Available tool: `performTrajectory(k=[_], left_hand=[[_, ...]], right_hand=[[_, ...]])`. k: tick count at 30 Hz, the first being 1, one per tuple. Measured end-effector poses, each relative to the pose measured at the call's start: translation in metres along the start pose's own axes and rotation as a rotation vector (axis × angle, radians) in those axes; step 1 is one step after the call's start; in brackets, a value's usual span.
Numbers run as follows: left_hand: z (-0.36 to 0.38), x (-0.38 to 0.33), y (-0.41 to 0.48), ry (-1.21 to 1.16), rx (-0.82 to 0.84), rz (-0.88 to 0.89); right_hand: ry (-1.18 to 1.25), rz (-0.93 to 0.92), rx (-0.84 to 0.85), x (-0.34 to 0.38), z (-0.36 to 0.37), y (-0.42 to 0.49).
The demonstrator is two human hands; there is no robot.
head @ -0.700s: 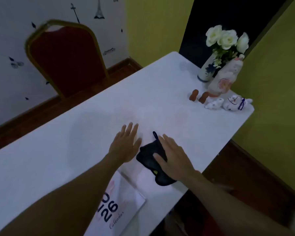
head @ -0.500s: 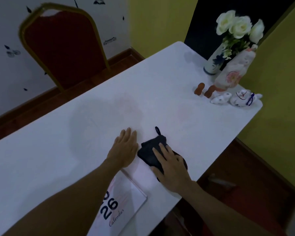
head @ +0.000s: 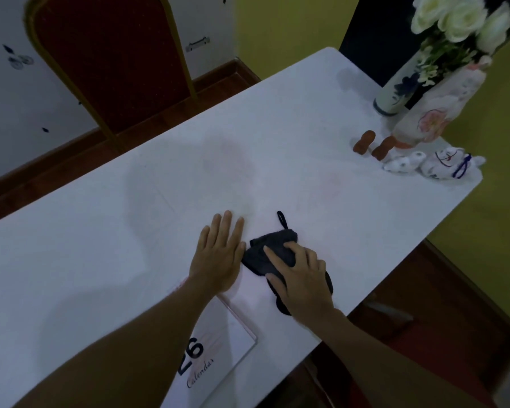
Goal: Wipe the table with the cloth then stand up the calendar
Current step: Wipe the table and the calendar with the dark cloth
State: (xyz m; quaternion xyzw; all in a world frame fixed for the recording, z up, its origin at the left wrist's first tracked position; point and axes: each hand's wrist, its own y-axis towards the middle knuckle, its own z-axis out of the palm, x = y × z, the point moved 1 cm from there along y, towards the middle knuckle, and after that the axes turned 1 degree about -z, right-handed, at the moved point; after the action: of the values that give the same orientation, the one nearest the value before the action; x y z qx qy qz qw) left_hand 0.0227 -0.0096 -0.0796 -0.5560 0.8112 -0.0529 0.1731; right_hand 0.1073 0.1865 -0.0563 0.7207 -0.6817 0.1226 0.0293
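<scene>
The cloth, dark and bunched, lies just right of the frame's centre on the white table, so the wiping looks under way, not finished. The calendar lies flat at lower centre, partly under the left forearm, not yet stood up. The right hand presses down on the cloth, fingers spread. The left hand rests flat and open on the table, its thumb edge touching the cloth.
</scene>
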Motion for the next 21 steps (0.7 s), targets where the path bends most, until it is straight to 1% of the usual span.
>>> performTrajectory(k=[4, 8, 14, 18, 21], left_hand=[[0.000, 0.000, 0.001, 0.000, -0.006, -0.003], [-0.001, 0.001, 0.003, 0.000, 0.027, -0.002], [-0.001, 0.000, 0.005, -0.008, 0.047, 0.001], [-0.008, -0.001, 0.003, -0.021, 0.095, 0.006], [-0.023, -0.001, -0.002, -0.114, 0.158, 0.019]], right_hand=[[0.065, 0.036, -0.049, 0.002, 0.000, 0.002], [0.071, 0.069, -0.087, 0.006, -0.002, 0.004], [0.159, 0.042, -0.161, 0.006, -0.007, 0.003], [0.248, 0.002, -0.125, -0.001, -0.012, -0.004], [0.295, -0.011, -0.115, -0.002, -0.017, -0.011]])
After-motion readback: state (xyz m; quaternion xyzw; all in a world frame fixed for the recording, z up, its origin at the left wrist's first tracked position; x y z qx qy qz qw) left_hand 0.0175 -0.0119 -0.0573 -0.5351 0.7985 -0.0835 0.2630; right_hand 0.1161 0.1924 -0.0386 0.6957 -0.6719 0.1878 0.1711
